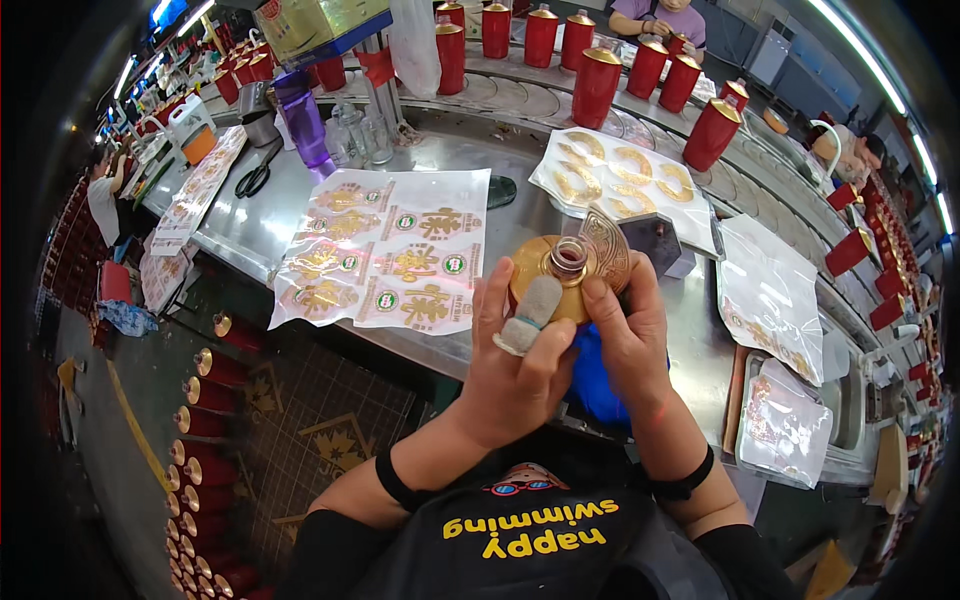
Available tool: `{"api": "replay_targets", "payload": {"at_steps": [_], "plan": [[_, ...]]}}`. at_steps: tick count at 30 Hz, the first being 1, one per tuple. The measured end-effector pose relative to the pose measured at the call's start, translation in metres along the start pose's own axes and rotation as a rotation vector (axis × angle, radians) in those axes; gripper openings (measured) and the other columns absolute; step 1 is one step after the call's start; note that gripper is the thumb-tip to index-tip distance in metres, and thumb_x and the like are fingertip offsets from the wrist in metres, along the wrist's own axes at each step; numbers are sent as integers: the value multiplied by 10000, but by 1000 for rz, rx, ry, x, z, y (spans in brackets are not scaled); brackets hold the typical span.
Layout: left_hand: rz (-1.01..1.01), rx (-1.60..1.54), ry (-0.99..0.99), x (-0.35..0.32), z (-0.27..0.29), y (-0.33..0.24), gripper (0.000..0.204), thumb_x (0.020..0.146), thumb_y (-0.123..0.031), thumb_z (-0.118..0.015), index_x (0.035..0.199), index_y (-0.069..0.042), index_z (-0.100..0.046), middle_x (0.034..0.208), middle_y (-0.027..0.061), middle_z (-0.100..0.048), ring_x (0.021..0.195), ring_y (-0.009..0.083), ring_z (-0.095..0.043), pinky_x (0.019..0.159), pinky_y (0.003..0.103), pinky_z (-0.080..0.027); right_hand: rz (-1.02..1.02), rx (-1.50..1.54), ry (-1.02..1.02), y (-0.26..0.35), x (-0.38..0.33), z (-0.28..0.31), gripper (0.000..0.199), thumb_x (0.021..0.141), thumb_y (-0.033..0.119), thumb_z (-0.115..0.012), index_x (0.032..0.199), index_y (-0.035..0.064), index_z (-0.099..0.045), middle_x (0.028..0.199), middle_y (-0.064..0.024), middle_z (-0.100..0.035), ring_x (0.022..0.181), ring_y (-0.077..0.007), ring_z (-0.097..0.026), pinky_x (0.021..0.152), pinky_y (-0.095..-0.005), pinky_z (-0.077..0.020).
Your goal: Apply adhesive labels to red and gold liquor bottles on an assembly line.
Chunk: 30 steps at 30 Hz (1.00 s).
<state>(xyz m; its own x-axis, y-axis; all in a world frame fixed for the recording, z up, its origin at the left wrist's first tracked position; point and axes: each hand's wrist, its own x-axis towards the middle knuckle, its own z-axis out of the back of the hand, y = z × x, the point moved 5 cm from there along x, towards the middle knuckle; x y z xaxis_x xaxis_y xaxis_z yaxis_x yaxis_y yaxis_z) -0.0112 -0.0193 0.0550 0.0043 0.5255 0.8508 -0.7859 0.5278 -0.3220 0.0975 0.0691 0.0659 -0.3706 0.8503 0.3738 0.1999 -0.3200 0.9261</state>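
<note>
Between my two hands is a bottle [535,265] with a rounded gold shoulder and an uncapped neck, seen from above; its lower body is hidden. My left hand [515,375] is closed around its left side, and the thumb wears a grey fabric cover [540,298] that rests on the gold shoulder. On the far right of the neck stands a curved, embossed gold ornament [607,248]. My right hand [635,325] grips the right side, its thumb at the ornament's lower edge. Something bright blue [598,380] shows beneath the bottle.
Printed label sheets [430,215] lie on the metal table at left. A sheet of gold curved pieces [610,180] and a dark block [650,240] are beyond my hands. Red bottles [597,90] line the conveyor. Scissors [255,178] lie far left. A co-worker [675,20] sits across.
</note>
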Motion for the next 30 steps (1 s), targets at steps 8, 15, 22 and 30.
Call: {"api": "replay_targets", "payload": {"at_steps": [8, 15, 22, 30], "plan": [[-7, 22, 0, -5, -6, -13, 450, 785, -66, -689, 1185, -152, -502, 1331, 365, -365, 1312, 595, -260, 1010, 655, -346, -115, 11, 63, 4, 6, 7, 191, 939, 127, -632, 1068, 18, -543, 972, -3, -572, 906, -68, -496, 816, -235, -439], [-31, 47, 33, -2, -2, -11, 491, 805, -46, -691, 1190, -111, -394, 1349, 336, -363, 1316, 607, -270, 1054, 639, -327, -214, 270, 250, 1, 25, 10, 224, 920, 142, -650, 1085, 24, -556, 1028, -11, -583, 973, -85, -509, 891, -247, -423], [-42, -90, 0, 6, 3, 15, 484, 858, -192, -720, 1222, -101, -414, 1367, 307, -382, 1330, 527, -329, 1051, 578, -344, -17, -20, 26, 1, -1, 3, 212, 941, 113, -615, 1117, 16, -549, 1033, -18, -581, 960, -78, -487, 890, -251, -411], [377, -524, -174, 8, -7, 18, 548, 943, -177, -599, 1345, 43, -298, 1315, 226, -403, 1255, 329, -421, 1059, 419, -334, -91, 127, 38, 1, 3, 6, 221, 944, 120, -611, 1126, 10, -551, 1032, -19, -589, 962, -86, -497, 896, -251, -411]]}}
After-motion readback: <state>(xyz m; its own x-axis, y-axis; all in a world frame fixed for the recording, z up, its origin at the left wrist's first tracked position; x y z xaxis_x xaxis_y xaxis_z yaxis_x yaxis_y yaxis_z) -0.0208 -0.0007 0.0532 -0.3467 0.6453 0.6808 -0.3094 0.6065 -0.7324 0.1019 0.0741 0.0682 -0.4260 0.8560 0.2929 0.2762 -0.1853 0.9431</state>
